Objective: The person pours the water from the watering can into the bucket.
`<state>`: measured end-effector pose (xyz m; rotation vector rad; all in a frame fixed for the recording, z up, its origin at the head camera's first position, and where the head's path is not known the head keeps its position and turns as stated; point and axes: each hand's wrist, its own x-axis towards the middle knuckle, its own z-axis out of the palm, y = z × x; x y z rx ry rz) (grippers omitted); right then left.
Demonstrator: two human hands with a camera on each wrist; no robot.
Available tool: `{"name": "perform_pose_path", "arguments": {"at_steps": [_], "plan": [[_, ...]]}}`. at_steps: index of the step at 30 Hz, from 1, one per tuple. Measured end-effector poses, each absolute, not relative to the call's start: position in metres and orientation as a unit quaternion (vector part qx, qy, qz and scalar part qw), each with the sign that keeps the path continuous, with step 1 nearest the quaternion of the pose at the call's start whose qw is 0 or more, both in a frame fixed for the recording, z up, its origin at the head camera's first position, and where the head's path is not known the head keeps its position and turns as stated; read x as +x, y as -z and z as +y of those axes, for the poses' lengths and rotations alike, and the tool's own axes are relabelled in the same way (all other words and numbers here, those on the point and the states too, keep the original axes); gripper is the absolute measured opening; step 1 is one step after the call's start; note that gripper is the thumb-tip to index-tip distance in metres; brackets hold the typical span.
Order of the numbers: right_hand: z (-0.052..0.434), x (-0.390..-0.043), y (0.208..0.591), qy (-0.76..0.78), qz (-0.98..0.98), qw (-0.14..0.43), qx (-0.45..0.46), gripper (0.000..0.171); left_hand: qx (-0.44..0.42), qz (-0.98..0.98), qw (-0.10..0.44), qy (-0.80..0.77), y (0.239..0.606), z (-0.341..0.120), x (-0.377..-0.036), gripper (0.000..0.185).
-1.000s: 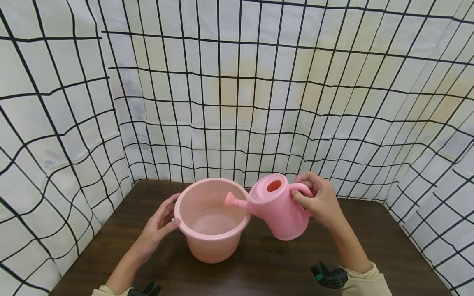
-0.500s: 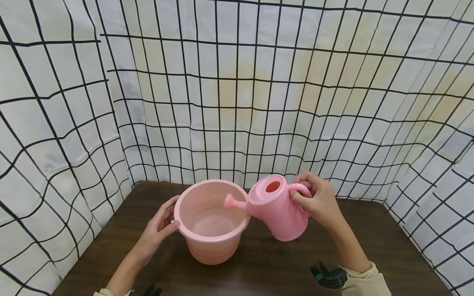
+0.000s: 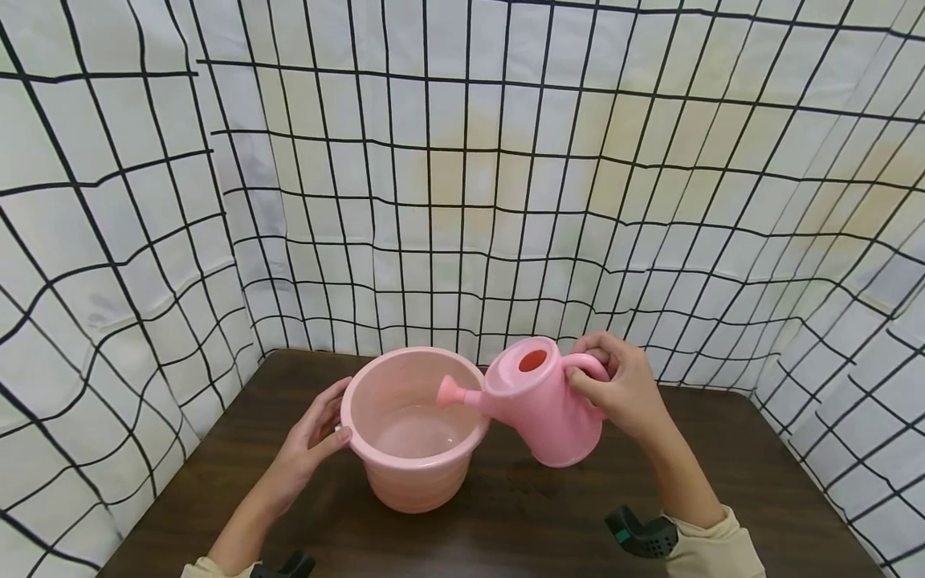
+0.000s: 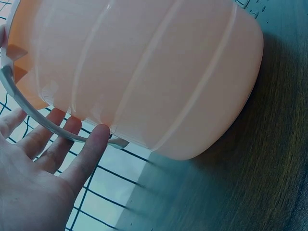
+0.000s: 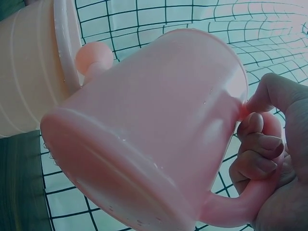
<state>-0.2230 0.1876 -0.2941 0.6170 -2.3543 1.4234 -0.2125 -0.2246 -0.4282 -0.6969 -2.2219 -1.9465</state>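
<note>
Watering can (image 3: 543,409) tilts over bucket (image 3: 414,474) holding shallow water.

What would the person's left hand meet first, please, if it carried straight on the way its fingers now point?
Nothing lies between: the left hand already has its fingers against the pink bucket just under the rim, so it would press straight into the bucket's side wall.

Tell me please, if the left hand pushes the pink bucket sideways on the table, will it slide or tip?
The bucket probably slides: it looks like thin light plastic, with only shallow water inside. It may tip if pushed high, since the left hand touches it near the rim. Its walls would likely flex a little.
</note>
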Motion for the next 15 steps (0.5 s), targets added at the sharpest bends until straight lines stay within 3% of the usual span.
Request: {"name": "perform_pose_path", "arguments": {"at_steps": [15], "plan": [[0.1893, -0.2237, 0.2928, -0.499, -0.825, 0.156, 0.214, 0.012, -0.209, -0.739, 0.057, 0.638, 0.4277, -0.2222, -0.2128, 0.059]]}}
